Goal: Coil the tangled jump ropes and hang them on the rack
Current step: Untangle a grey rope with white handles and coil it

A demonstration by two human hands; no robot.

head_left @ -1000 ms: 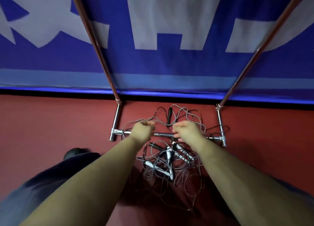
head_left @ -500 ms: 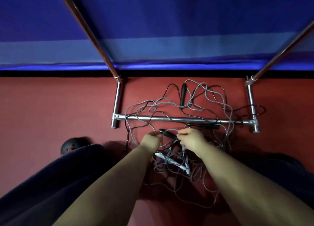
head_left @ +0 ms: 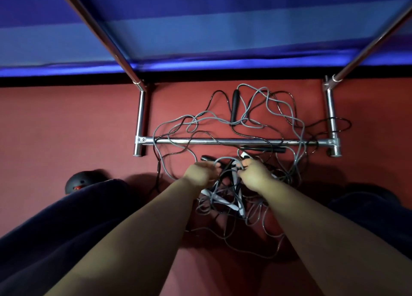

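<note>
Tangled jump ropes (head_left: 225,130) sprawled on the red floor (head_left: 66,126), grey and black cords looping over and under the chrome base bar of the rack (head_left: 223,142). One black handle (head_left: 235,105) lying beyond the bar at 12 o'clock of the heap, another black handle (head_left: 267,149) just on the near side of the bar. White handles (head_left: 219,198) buried in the knot at 6 o'clock of the hands.

Left hand (head_left: 199,173) curled round a grey cord at the near edge of the heap; right hand (head_left: 254,173) pinching a cord loop just beside it (fingertips nearly meeting over the tangle).

Rack uprights slanting away toward 11 and 1 o'clock. Blue wall (head_left: 211,28) with a paler band behind, black skirting where wall meets floor. Dark trouser legs (head_left: 55,240) at 8 and 4 o'clock, rounded black shoe toe (head_left: 82,181) at 9 o'clock of the hands.
</note>
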